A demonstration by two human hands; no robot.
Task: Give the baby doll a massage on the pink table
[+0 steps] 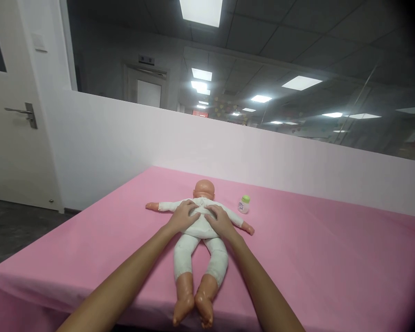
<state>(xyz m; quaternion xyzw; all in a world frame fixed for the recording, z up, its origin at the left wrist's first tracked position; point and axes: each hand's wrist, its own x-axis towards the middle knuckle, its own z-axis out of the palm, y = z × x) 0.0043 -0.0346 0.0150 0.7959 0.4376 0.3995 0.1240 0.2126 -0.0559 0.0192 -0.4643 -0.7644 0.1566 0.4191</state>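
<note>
Head view: I see my left hand [184, 216] and right hand [220, 218], fingers curled, pressing the torso of the white-suited plastic baby doll [199, 230] lying on the pink cloth-covered table [314, 258], its long axis pointing away from me, both hands equally near.

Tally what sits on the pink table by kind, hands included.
Baby doll in white clothes: 1
Small bottle with green cap: 1
Hands on the doll's torso: 2, left hand and right hand
Total: 4, all on the pink table
</note>
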